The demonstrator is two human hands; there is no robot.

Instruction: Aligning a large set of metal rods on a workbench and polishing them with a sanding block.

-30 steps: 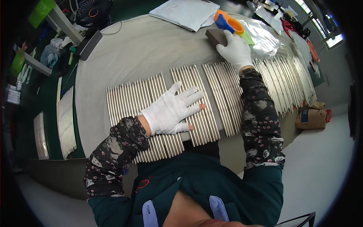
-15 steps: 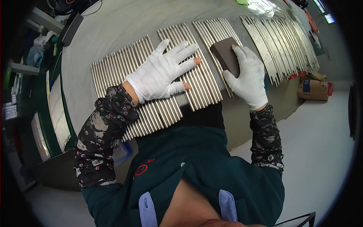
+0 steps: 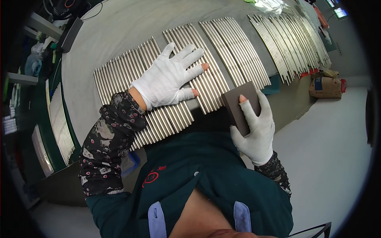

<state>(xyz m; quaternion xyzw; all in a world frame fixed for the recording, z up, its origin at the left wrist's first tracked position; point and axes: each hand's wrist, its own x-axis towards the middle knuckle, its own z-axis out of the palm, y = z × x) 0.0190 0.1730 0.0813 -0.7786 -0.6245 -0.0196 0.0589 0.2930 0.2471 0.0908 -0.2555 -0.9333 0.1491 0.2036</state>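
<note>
My left hand [image 3: 164, 81], in a white glove with some bare fingertips, lies flat with fingers spread. It rests across the left group of shiny metal rods [image 3: 123, 73] and the middle group of rods [image 3: 210, 85]. My right hand [image 3: 256, 135], gloved the same way, grips a dark grey-brown rectangular block [image 3: 235, 104]. That block is at the near end of a third group of rods [image 3: 238, 49]; whether it touches them I cannot tell. All three groups lie side by side on the grey table [image 3: 115, 29].
Farther right lies a looser, uneven batch of rods [image 3: 291, 45]. Crumpled clear plastic [image 3: 272, 6] is at the back. A brown bag [image 3: 326, 88] stands beyond the table's right end. More rods [image 3: 60, 123] lie on a green surface at left, below a dark bar-shaped object [image 3: 72, 35].
My right hand has drawn the block toward me, from the middle of the third rod group to its near end. My left hand stays nearly in place.
</note>
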